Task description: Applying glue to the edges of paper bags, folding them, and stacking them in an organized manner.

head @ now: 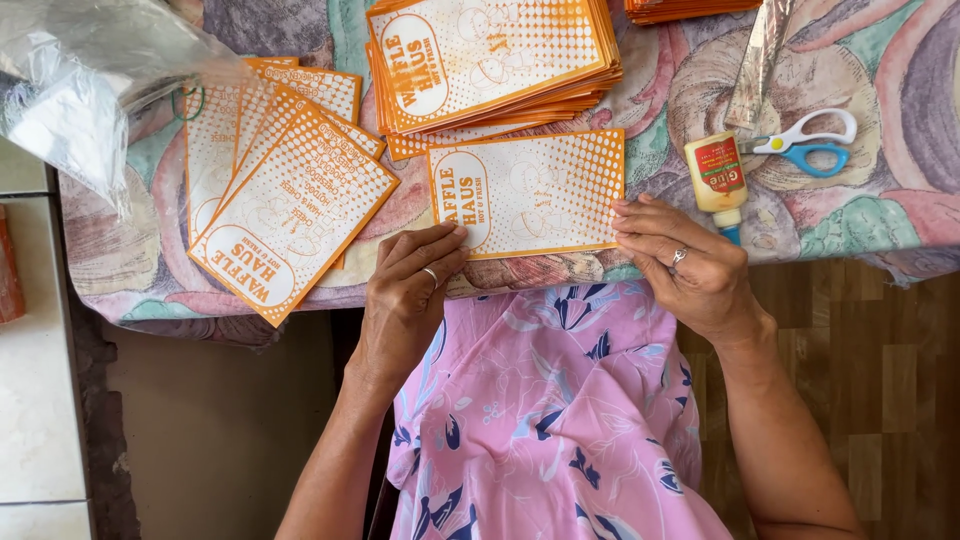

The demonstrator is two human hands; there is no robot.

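Right, both hands are on a single orange-and-white paper bag [528,192] lying flat near the front edge of the bench [890,215], which wears a cloth of swirling pastel shapes. The left hand [408,290] presses its fingers [440,245] on the bag's lower left corner, a ring showing on one of them; the right hand [690,262] pinches the right edge, fingers [635,222] closed over the paper, ring here too. Just behind the bag sits a thick stack of matching bags [495,62], its lowest sheets touching the top edge of the one in hand. Off to the left, a fanned spread of the same bags [285,190] lies tilted, overlapping each other, with crumpled clear plastic wrap [85,85] at the far left corner. To the right, a small yellow glue bottle [717,175] lies just beside the right hand, nozzle pointing towards the person, and white-and-blue scissors [812,142] lie near it. A pink floral garment [555,420] fills the foreground.
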